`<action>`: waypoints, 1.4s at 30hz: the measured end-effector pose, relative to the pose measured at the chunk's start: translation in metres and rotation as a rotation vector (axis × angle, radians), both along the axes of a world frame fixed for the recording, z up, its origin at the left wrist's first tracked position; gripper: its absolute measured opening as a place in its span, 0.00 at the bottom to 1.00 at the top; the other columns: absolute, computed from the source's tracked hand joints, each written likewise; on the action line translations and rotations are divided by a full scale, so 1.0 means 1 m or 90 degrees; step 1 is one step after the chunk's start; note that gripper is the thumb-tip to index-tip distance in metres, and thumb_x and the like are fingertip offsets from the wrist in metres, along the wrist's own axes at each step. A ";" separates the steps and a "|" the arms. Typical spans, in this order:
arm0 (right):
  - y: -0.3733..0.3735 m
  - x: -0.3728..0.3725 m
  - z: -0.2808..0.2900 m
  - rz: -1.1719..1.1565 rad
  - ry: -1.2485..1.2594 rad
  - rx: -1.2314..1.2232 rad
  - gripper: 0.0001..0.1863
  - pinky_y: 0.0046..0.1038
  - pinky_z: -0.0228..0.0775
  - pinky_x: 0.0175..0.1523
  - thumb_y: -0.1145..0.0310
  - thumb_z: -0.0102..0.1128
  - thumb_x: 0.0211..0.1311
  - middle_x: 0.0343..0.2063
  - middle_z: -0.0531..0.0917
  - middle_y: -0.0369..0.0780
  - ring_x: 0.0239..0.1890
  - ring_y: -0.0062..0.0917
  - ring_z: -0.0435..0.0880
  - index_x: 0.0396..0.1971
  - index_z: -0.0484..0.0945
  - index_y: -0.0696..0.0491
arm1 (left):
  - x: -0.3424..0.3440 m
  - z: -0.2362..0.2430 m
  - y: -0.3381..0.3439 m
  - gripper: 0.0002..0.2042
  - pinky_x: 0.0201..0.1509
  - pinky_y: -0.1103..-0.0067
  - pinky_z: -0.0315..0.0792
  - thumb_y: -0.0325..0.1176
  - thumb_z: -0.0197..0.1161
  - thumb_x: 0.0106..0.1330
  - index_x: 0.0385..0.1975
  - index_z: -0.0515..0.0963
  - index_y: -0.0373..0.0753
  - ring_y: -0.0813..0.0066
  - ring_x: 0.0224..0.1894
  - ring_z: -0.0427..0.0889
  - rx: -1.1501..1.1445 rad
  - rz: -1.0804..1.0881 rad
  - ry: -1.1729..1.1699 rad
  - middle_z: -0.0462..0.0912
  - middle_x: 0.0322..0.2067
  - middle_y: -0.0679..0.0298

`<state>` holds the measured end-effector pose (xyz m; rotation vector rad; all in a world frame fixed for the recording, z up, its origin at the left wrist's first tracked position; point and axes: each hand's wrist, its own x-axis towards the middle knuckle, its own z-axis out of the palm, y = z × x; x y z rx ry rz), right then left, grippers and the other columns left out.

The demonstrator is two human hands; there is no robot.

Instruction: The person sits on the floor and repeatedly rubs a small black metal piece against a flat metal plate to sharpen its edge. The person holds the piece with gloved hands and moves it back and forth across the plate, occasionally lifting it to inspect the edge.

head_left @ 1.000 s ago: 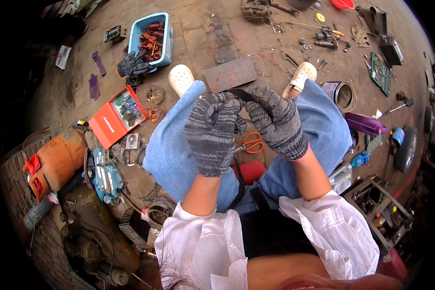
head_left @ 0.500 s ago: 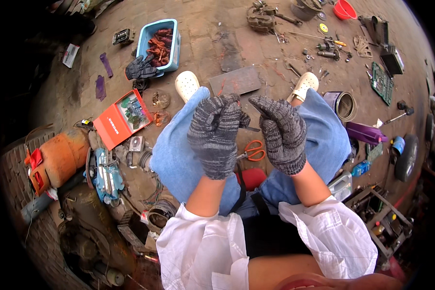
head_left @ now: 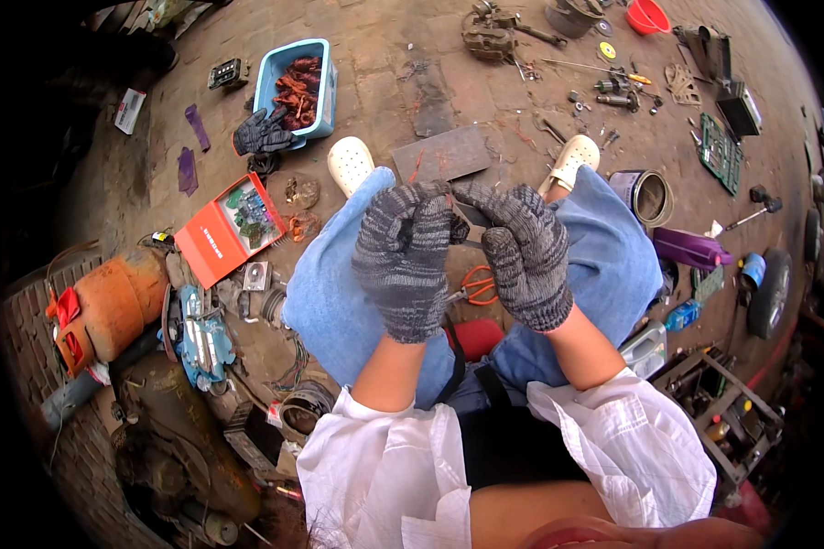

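Observation:
My left hand (head_left: 401, 265), in a grey and black knit glove, is closed over my lap, its fingers round a small dark strip (head_left: 471, 243) that juts out to the right. Facing it, my right hand (head_left: 527, 261), gloved alike, has its fingers drawn together, their tips close to the left fingertips. What the right fingers pinch is hidden by the glove. Just below the hands, between my thighs, lie scissors (head_left: 479, 286) with orange handles. Beyond the hands, a flat grey plate (head_left: 444, 154) rests on the ground with thin reddish strands on it.
To the left stand a blue bin (head_left: 330, 96) of reddish-brown copper-like scrap, an open orange box (head_left: 212, 245) of small parts and an orange gas cylinder (head_left: 124, 293). On the right are a tin can (head_left: 652, 199), a purple container (head_left: 689, 248) and a green tool case (head_left: 721, 156).
My right hand has moved slightly left, bringing its fingertips to the left hand's fingertips. The left hand stays nearly in place, still closed. The view has shifted a little.

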<state>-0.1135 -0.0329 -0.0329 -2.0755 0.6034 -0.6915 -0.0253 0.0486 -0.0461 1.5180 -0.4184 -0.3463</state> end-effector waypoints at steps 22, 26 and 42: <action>0.005 0.001 -0.010 -0.056 0.074 0.026 0.11 0.28 0.66 0.38 0.73 0.48 0.53 0.29 0.76 0.44 0.33 0.34 0.75 0.37 0.74 0.54 | 0.010 0.001 -0.001 0.05 0.13 0.85 0.62 0.29 0.57 0.52 0.24 0.73 0.34 0.80 0.12 0.69 -0.071 -0.056 0.487 0.73 0.16 0.64; 0.007 0.003 -0.011 -0.077 0.046 0.035 0.10 0.28 0.67 0.35 0.73 0.49 0.53 0.26 0.76 0.44 0.30 0.35 0.76 0.35 0.74 0.55 | 0.009 0.003 -0.002 0.04 0.15 0.85 0.63 0.26 0.56 0.53 0.25 0.73 0.33 0.81 0.13 0.70 -0.037 -0.060 0.428 0.73 0.17 0.64; 0.001 0.000 -0.015 -0.094 0.062 0.298 0.11 0.23 0.67 0.34 0.70 0.49 0.55 0.26 0.78 0.41 0.27 0.24 0.77 0.34 0.73 0.61 | 0.001 -0.016 -0.008 0.03 0.28 0.84 0.67 0.23 0.57 0.52 0.25 0.73 0.32 0.82 0.24 0.72 0.014 -0.046 0.267 0.73 0.20 0.66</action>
